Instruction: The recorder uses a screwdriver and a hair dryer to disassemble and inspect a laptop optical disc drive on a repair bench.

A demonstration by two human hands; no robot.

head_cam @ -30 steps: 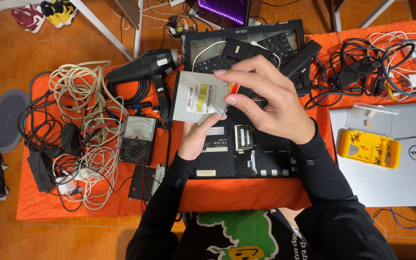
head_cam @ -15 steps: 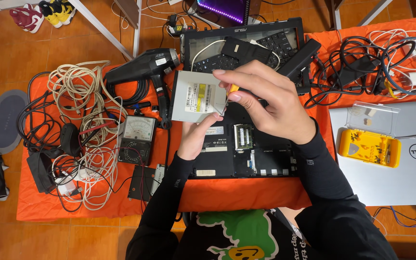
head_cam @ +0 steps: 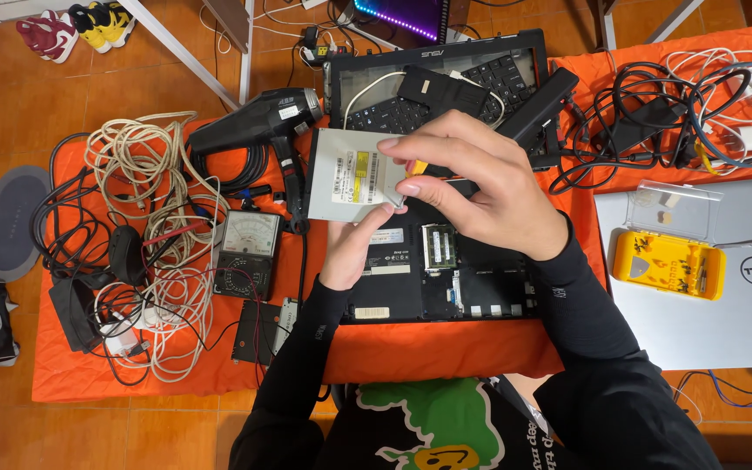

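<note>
I see my left hand [head_cam: 360, 246] gripping the grey optical drive [head_cam: 347, 177] from beneath, holding it above the opened laptop base [head_cam: 446, 278] on the orange bench [head_cam: 411, 348]. My right hand [head_cam: 480, 187] pinches a small orange-tipped tool [head_cam: 417, 167] against the drive's right edge. A black heat gun [head_cam: 258, 122] lies just left.

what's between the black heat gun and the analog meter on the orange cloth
In the head view, only the heat gun's own handle, black cable coils and a bare strip of orange cloth lie between it and the analog meter; pale cable coils sit off to the side.
</note>
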